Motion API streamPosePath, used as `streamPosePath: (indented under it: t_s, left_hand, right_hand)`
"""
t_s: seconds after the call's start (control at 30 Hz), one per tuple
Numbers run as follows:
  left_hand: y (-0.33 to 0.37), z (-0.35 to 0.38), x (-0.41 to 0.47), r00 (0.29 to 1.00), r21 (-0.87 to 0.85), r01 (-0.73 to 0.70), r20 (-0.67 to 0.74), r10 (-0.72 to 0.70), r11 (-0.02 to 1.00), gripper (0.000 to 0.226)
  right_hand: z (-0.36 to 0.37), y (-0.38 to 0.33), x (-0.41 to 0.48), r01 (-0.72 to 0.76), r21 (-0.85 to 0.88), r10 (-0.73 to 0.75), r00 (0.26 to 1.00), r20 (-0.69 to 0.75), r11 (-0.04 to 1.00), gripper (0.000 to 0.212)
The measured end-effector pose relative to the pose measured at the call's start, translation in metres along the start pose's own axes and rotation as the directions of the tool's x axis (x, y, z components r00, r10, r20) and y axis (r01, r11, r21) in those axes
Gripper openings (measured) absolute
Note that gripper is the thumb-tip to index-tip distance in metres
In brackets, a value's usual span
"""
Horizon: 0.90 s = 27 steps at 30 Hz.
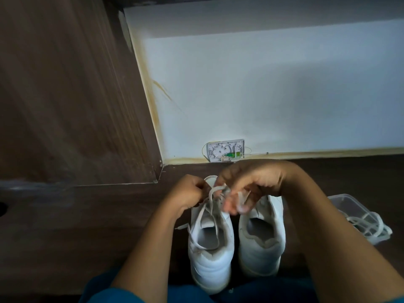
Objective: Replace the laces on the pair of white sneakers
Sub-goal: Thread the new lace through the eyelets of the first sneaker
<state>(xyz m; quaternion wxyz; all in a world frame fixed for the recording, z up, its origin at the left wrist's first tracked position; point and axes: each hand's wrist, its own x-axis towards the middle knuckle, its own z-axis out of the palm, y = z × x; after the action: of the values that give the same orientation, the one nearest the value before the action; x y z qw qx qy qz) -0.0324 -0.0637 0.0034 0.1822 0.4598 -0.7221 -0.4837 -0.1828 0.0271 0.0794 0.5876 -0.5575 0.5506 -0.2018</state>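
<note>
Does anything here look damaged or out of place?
Yes. The wall box behind the sneakers seems to lack a cover: its inner parts show and thin wires loop out. Brown stains run along the wall's edge.

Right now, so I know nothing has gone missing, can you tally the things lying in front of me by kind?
white sneakers: 2
threaded lace on the left sneaker: 1
clear plastic container: 1
lace bundle at the container: 1, strands too tangled to count
Total: 5
</note>
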Motion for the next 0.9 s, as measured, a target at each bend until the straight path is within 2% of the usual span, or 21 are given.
streamPosePath:
  t_s: [0.03, 0.07, 0.1, 0.13, 0.17, 0.2, 0.3, 0.43, 0.53, 0.6, 0.67, 0.7, 0.73, 0.8, 0.9]
  left_hand:
    - [-0.001, 0.000, 0.001, 1.000, 0.004, -0.014, -0.018, 0.014, 1.000, 0.035]
    - [-0.002, -0.001, 0.002, 0.999, 0.017, -0.032, -0.037, 0.033, 0.999, 0.039]
    - [-0.002, -0.001, 0.003, 0.997, 0.029, -0.051, -0.054, 0.053, 0.998, 0.042]
    - [-0.003, -0.001, 0.004, 0.996, 0.041, -0.067, -0.064, 0.070, 0.997, 0.043]
    - [-0.003, -0.001, 0.005, 0.995, 0.044, -0.076, -0.065, 0.079, 0.996, 0.043]
    - [-0.003, 0.000, 0.005, 0.995, 0.035, -0.078, -0.057, 0.079, 0.996, 0.042]
    - [-0.002, 0.000, 0.004, 0.998, -0.016, -0.056, -0.014, 0.056, 0.998, 0.040]
    - [0.001, -0.009, -0.001, 0.998, -0.068, -0.038, 0.056, 0.042, 0.997, 0.040]
    - [-0.002, -0.011, -0.001, 0.997, -0.050, -0.050, 0.058, 0.053, 0.997, 0.041]
    - [-0.006, -0.008, 0.002, 0.997, -0.007, -0.075, 0.028, 0.075, 0.997, 0.031]
    - [-0.009, -0.005, 0.008, 0.995, 0.065, -0.099, 0.006, 0.099, 0.993, 0.019]
    - [-0.009, -0.004, 0.009, 0.994, 0.119, -0.105, -0.001, 0.106, 0.987, 0.014]
    - [-0.009, -0.004, 0.009, 0.994, 0.175, -0.110, -0.006, 0.113, 0.978, 0.010]
    - [-0.010, -0.003, 0.011, 0.991, 0.223, -0.125, -0.013, 0.131, 0.967, 0.011]
    - [-0.011, -0.001, 0.011, 0.992, 0.173, -0.124, 0.001, 0.126, 0.977, 0.021]
  right_hand:
    - [-0.001, 0.003, 0.004, -0.003, -0.023, 0.000, 0.991, -0.132, 1.000, 0.014]
    - [-0.002, 0.006, 0.011, -0.003, -0.104, -0.029, 0.953, -0.302, 0.995, 0.009]
    - [-0.004, 0.010, 0.018, -0.056, -0.254, -0.067, 0.890, -0.451, 0.966, 0.016]
    - [-0.004, 0.014, 0.025, -0.157, -0.417, -0.105, 0.835, -0.540, 0.895, 0.026]
    - [-0.002, 0.016, 0.031, -0.225, -0.500, -0.112, 0.823, -0.558, 0.836, 0.032]
    - [0.001, 0.020, 0.037, -0.252, -0.518, -0.080, 0.841, -0.535, 0.817, 0.033]
    - [0.011, 0.027, 0.046, -0.260, -0.530, -0.014, 0.889, -0.457, 0.807, 0.019]
    - [0.014, 0.024, 0.048, -0.212, -0.528, -0.076, 0.879, -0.471, 0.822, 0.022]
    - [0.018, 0.020, 0.049, -0.245, -0.576, -0.079, 0.874, -0.479, 0.780, 0.020]
    - [0.021, 0.015, 0.047, -0.139, -0.444, -0.103, 0.872, -0.478, 0.885, 0.013]
    - [0.019, 0.008, 0.042, 0.059, -0.058, -0.080, 0.879, -0.471, 0.997, 0.013]
    - [0.018, 0.004, 0.040, 0.148, 0.132, -0.075, 0.894, -0.442, 0.980, 0.017]
    - [0.016, 0.004, 0.038, 0.194, 0.252, -0.079, 0.910, -0.406, 0.948, 0.018]
    - [0.014, 0.007, 0.036, 0.205, 0.321, -0.094, 0.939, -0.331, 0.925, 0.020]
    - [0.010, 0.012, 0.032, 0.181, 0.293, -0.098, 0.956, -0.277, 0.939, 0.023]
